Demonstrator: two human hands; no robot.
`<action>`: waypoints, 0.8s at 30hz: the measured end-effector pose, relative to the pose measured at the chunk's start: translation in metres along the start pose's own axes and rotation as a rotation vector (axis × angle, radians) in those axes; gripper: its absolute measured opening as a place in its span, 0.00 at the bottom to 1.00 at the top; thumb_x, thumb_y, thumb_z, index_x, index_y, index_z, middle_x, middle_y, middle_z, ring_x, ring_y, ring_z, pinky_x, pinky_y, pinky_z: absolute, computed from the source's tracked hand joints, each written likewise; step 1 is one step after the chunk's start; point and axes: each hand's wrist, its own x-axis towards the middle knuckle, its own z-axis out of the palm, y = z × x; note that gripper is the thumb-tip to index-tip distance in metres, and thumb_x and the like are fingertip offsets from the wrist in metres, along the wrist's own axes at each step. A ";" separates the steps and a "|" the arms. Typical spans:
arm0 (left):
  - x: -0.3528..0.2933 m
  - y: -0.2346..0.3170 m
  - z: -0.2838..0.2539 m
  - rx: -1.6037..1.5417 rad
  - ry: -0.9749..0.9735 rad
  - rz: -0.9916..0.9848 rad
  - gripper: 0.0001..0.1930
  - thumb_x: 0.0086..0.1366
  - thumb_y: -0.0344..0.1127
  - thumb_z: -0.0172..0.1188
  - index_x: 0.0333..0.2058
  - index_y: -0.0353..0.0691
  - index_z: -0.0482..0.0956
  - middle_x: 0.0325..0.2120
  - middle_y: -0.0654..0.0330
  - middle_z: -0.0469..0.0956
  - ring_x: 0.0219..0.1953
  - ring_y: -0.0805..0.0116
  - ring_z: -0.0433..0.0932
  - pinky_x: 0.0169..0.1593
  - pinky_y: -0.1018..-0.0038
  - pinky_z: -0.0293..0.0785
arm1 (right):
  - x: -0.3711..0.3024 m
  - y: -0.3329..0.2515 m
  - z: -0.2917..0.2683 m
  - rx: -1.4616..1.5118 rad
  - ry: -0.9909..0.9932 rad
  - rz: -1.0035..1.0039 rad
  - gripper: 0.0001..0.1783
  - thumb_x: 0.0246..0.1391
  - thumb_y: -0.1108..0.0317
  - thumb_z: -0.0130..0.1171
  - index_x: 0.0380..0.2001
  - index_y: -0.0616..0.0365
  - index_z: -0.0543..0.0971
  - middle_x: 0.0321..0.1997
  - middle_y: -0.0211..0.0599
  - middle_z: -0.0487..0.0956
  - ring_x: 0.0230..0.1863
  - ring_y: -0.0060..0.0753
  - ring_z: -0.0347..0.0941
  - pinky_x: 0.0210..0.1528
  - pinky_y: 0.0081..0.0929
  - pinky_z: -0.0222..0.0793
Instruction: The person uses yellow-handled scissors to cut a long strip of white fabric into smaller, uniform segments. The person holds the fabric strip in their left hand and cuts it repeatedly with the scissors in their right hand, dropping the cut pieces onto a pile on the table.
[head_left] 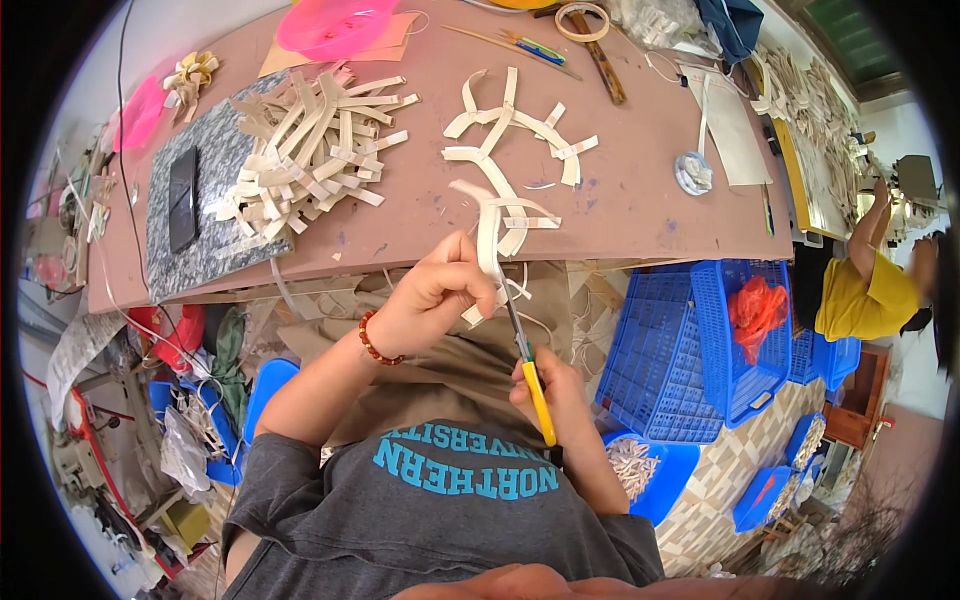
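My left hand (445, 290), with a red beaded bracelet on its wrist, pinches a chain of cream-coloured strips (489, 235) at the table's front edge. The chain runs away from me over the tabletop, its short pieces branching off in curves. My right hand (562, 388) is closed round a pair of scissors (541, 402) with yellow handles. Their metal blades point up and away, against the strip beside my left fingers; whether they are apart is too small to tell. A large heap of similar cream strips (310, 150) lies to the left.
The heap rests partly on a grey marbled slab (165, 240), beside a black phone (183, 199). Farther back are a pink bowl (335, 28), pens (535, 47) and a tape roll (582, 22). Blue crates (650, 350) stand right of me; a person in yellow (868, 295) is beyond.
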 end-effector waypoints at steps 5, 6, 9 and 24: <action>-0.004 -0.014 0.004 -0.340 0.002 -0.058 0.08 0.57 0.21 0.52 0.21 0.39 0.73 0.30 0.66 0.66 0.34 0.76 0.64 0.41 0.80 0.61 | -0.003 0.018 0.010 0.549 -0.129 -0.003 0.18 0.46 0.57 0.64 0.30 0.60 0.71 0.24 0.31 0.71 0.25 0.22 0.67 0.29 0.20 0.63; -0.004 -0.015 0.005 -0.400 0.004 -0.066 0.08 0.57 0.21 0.52 0.21 0.39 0.73 0.30 0.66 0.67 0.34 0.76 0.64 0.41 0.80 0.61 | -0.003 0.014 0.008 0.583 -0.157 0.002 0.18 0.46 0.58 0.64 0.29 0.60 0.71 0.24 0.31 0.70 0.25 0.20 0.66 0.29 0.19 0.63; -0.006 -0.019 0.005 -0.397 -0.012 -0.056 0.06 0.58 0.22 0.52 0.23 0.39 0.72 0.30 0.67 0.68 0.33 0.78 0.65 0.40 0.80 0.62 | -0.002 0.004 0.004 0.571 -0.181 -0.012 0.18 0.46 0.57 0.64 0.29 0.60 0.71 0.23 0.30 0.68 0.25 0.21 0.65 0.29 0.18 0.62; -0.003 0.004 0.017 -0.564 0.173 -0.376 0.08 0.57 0.25 0.60 0.31 0.37 0.69 0.29 0.66 0.73 0.31 0.82 0.72 0.34 0.86 0.69 | 0.005 -0.010 0.006 -0.224 0.199 -0.078 0.31 0.31 0.49 0.71 0.29 0.58 0.66 0.18 0.42 0.71 0.22 0.52 0.71 0.25 0.39 0.65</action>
